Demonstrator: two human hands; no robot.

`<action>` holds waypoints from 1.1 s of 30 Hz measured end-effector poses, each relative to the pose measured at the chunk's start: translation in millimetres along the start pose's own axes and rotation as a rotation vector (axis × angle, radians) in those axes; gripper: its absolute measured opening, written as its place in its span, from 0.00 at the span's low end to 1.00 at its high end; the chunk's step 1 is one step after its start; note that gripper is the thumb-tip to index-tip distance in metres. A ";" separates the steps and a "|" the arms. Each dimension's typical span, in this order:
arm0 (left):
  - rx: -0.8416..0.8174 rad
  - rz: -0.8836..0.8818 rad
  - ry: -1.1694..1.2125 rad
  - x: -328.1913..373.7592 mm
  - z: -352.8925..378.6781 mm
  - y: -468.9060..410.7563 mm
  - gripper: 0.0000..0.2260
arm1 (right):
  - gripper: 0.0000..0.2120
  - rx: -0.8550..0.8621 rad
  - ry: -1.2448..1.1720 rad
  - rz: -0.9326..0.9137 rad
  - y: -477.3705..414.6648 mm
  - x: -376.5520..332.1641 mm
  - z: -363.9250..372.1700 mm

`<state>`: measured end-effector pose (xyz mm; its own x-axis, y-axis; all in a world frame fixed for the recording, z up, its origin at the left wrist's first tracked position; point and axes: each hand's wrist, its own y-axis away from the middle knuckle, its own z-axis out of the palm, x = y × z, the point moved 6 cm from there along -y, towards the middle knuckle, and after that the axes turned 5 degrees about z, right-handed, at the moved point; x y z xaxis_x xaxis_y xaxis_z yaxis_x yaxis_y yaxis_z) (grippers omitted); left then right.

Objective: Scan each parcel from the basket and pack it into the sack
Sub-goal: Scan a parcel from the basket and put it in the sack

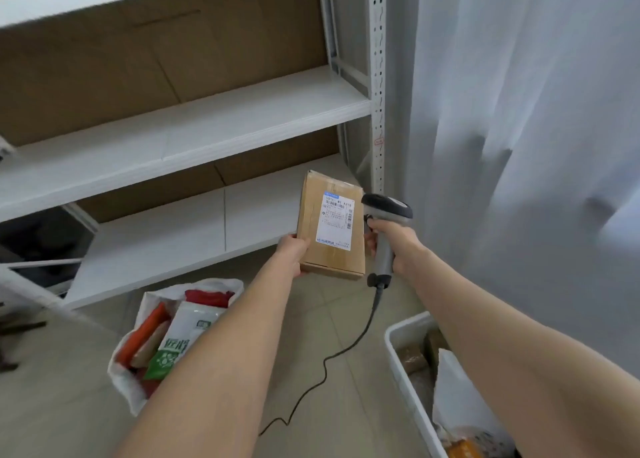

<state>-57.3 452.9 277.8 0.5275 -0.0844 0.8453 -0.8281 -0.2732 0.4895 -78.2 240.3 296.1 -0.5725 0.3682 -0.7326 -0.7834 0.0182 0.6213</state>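
Observation:
My left hand (pixel 294 253) grips the lower left edge of a brown cardboard parcel (pixel 311 215), held up with its white shipping label (pixel 335 220) facing me. Right beside it, my right hand (pixel 391 241) holds a grey and black barcode scanner (pixel 384 212) by the handle, its head next to the label's right edge. A white sack (pixel 138 381) stands open on the floor at lower left, with red, white and green packets inside. The white basket (pixel 408 385) sits at lower right, with brown and white parcels in it.
A white metal shelving rack (pixel 194 128) backed with cardboard fills the left and centre behind the parcel. A pale curtain (pixel 519 111) hangs at right. The scanner's black cable (pixel 332 364) trails across the tiled floor between sack and basket.

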 end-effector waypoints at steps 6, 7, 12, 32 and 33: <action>0.202 -0.070 0.116 -40.3 -125.3 24.2 0.12 | 0.08 -0.162 0.151 0.071 8.4 50.6 108.2; 0.237 -0.081 0.143 -46.4 -146.1 27.9 0.12 | 0.07 -0.195 0.168 0.081 11.3 59.8 128.1; 0.383 -0.145 0.217 -81.2 -243.3 32.0 0.12 | 0.10 -0.301 0.264 0.131 21.7 111.2 221.8; 0.539 -0.059 -0.293 -194.9 -547.7 -150.5 0.04 | 0.07 -0.172 0.255 0.307 -87.7 305.9 494.6; 0.520 -0.057 -0.335 -202.9 -546.4 -162.8 0.04 | 0.07 -0.166 0.262 0.324 -99.0 313.7 497.5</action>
<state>-133.1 1038.1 143.5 0.6685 -0.3293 0.6668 -0.6410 -0.7098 0.2921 -59.8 816.5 143.1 -0.8198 0.0819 -0.5667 -0.5697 -0.2163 0.7929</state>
